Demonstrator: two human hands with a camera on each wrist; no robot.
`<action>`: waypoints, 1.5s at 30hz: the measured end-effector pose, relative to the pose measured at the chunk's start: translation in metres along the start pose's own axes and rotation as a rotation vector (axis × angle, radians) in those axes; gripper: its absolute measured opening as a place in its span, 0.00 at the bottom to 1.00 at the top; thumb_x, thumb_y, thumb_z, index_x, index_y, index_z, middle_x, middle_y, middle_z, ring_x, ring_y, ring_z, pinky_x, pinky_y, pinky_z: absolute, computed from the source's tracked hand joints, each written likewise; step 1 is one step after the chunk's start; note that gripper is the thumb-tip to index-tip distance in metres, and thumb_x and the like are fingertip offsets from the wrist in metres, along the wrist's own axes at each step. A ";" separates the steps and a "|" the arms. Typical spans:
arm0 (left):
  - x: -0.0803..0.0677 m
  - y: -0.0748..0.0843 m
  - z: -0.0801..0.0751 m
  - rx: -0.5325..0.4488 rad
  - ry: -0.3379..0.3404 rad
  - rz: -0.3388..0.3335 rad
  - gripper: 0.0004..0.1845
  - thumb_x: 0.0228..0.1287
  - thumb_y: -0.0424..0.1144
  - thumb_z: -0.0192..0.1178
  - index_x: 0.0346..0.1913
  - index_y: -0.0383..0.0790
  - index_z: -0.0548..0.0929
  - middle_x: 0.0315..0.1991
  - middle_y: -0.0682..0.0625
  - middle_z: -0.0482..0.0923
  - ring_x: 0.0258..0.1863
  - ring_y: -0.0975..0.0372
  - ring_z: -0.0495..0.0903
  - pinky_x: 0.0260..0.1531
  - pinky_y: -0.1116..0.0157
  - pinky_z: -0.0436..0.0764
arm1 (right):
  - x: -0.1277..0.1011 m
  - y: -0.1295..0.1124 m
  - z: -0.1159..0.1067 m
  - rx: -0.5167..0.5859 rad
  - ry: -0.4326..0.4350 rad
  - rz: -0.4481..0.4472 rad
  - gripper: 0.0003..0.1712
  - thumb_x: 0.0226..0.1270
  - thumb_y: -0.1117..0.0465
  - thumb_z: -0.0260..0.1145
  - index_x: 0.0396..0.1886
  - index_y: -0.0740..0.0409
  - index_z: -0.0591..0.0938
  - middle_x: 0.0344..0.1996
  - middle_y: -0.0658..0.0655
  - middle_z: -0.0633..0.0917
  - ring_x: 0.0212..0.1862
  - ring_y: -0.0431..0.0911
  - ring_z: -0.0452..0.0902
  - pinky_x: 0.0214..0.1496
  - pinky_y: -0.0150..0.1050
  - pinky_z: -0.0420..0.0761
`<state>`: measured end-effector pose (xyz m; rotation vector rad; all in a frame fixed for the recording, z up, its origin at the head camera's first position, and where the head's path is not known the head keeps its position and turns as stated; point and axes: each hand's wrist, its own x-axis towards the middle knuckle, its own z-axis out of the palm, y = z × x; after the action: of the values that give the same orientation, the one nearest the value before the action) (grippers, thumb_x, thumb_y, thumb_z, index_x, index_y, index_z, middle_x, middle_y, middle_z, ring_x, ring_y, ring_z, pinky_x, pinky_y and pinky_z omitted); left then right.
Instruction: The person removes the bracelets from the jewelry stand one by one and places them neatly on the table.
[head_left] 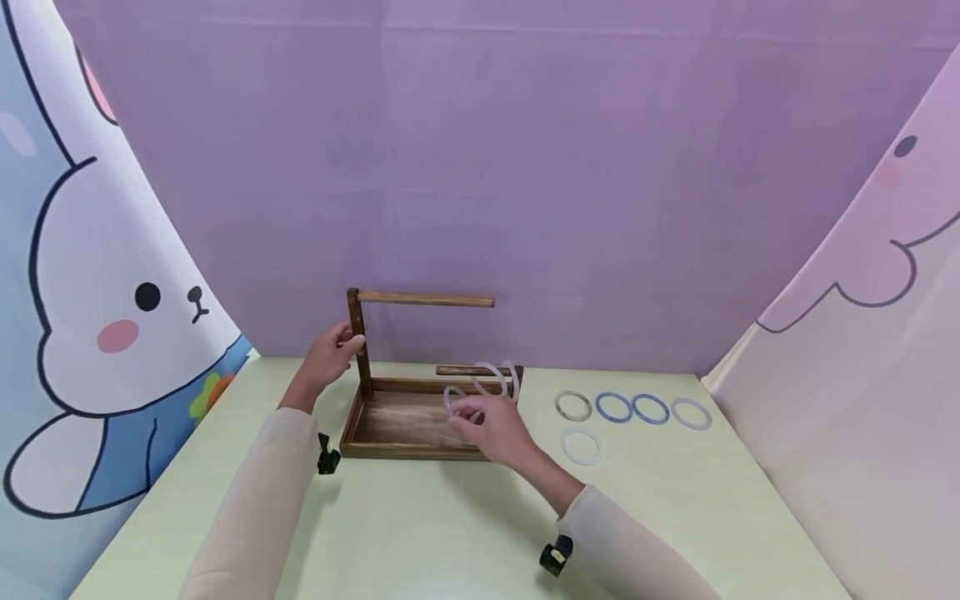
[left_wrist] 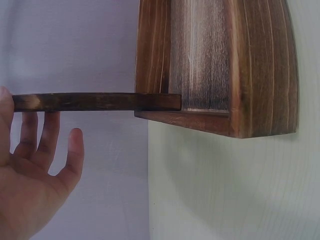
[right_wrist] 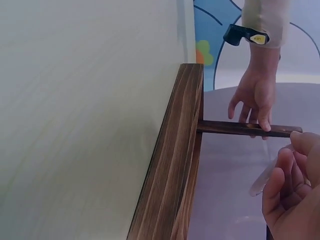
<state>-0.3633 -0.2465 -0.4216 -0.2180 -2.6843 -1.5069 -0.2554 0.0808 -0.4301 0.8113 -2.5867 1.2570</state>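
A dark wooden bangle rack (head_left: pixel 420 451) has a tray base, a left post (head_left: pixel 358 342), a long upper bar (head_left: pixel 427 298) and a short lower bar (head_left: pixel 461 370). My left hand (head_left: pixel 327 357) holds the post between thumb and fingers; the left wrist view shows the thumb (left_wrist: pixel 5 107) on one side and the fingers behind. Over the tray, my right hand (head_left: pixel 497 427) pinches a pale translucent bangle (right_wrist: pixel 263 181), partly hidden by the fingers. Two pale bangles (head_left: pixel 516 382) hang at the lower bar, just beyond the right hand.
Right of the rack, several bangles lie flat on the pale green table (head_left: pixel 390 533): a greyish one (head_left: pixel 558 407), two blue ones (head_left: pixel 600 412), a pale lilac one (head_left: pixel 675 417) and a clear white one (head_left: pixel 564 450). A purple cloth (head_left: pixel 570 183) stands behind.
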 end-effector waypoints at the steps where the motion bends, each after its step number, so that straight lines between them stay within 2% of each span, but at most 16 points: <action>1: 0.000 0.000 0.000 0.000 -0.001 -0.001 0.34 0.82 0.52 0.45 0.80 0.38 0.55 0.74 0.29 0.62 0.71 0.36 0.67 0.63 0.40 0.76 | -0.002 0.000 -0.002 -0.004 0.004 -0.002 0.07 0.68 0.62 0.71 0.43 0.56 0.90 0.33 0.53 0.90 0.31 0.42 0.84 0.32 0.28 0.81; 11: -0.002 0.000 -0.001 0.014 0.007 0.003 0.34 0.82 0.53 0.44 0.80 0.37 0.55 0.74 0.29 0.63 0.70 0.36 0.68 0.62 0.40 0.77 | -0.017 0.012 -0.029 -0.036 0.067 0.066 0.08 0.65 0.59 0.74 0.43 0.53 0.91 0.32 0.50 0.89 0.28 0.37 0.76 0.28 0.28 0.77; 14: -0.002 0.000 -0.001 0.015 0.007 0.005 0.33 0.83 0.52 0.45 0.80 0.37 0.56 0.73 0.29 0.63 0.70 0.36 0.69 0.62 0.40 0.77 | -0.021 0.017 -0.036 -0.033 0.078 0.094 0.07 0.65 0.60 0.74 0.42 0.51 0.92 0.35 0.51 0.89 0.28 0.37 0.76 0.26 0.29 0.77; 19: -0.001 0.000 -0.001 0.020 0.008 -0.001 0.34 0.82 0.52 0.45 0.80 0.37 0.55 0.73 0.29 0.64 0.69 0.36 0.69 0.62 0.40 0.78 | -0.029 0.025 -0.049 -0.012 0.095 0.113 0.07 0.64 0.61 0.74 0.41 0.53 0.92 0.39 0.54 0.90 0.29 0.39 0.78 0.26 0.29 0.78; 26: -0.001 -0.001 -0.002 0.013 0.007 -0.007 0.34 0.82 0.52 0.45 0.80 0.37 0.55 0.74 0.29 0.63 0.70 0.36 0.68 0.62 0.40 0.77 | -0.040 0.031 -0.063 -0.044 0.104 0.124 0.09 0.63 0.61 0.75 0.43 0.55 0.92 0.37 0.54 0.91 0.28 0.38 0.78 0.27 0.29 0.79; 33: -0.001 0.000 -0.001 0.006 0.016 -0.009 0.34 0.82 0.52 0.46 0.80 0.37 0.55 0.73 0.29 0.64 0.70 0.37 0.69 0.62 0.40 0.77 | -0.050 0.050 -0.077 -0.100 0.149 0.126 0.06 0.62 0.61 0.76 0.39 0.52 0.92 0.34 0.51 0.90 0.32 0.40 0.80 0.33 0.29 0.81; 39: -0.002 -0.001 0.000 0.015 0.016 -0.008 0.35 0.82 0.53 0.45 0.81 0.38 0.54 0.74 0.30 0.63 0.71 0.37 0.68 0.63 0.41 0.77 | -0.060 0.067 -0.088 -0.141 0.143 0.195 0.06 0.63 0.60 0.75 0.40 0.52 0.91 0.34 0.52 0.90 0.30 0.37 0.80 0.31 0.29 0.81; 45: -0.003 -0.001 0.000 0.021 0.013 -0.009 0.35 0.82 0.53 0.45 0.81 0.38 0.54 0.74 0.30 0.63 0.71 0.38 0.68 0.63 0.41 0.77 | -0.072 0.089 -0.100 -0.192 0.184 0.220 0.08 0.62 0.61 0.76 0.42 0.55 0.91 0.33 0.52 0.90 0.30 0.39 0.81 0.30 0.30 0.79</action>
<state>-0.3608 -0.2472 -0.4223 -0.1946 -2.6937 -1.4759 -0.2511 0.2309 -0.4534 0.3660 -2.6463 1.0543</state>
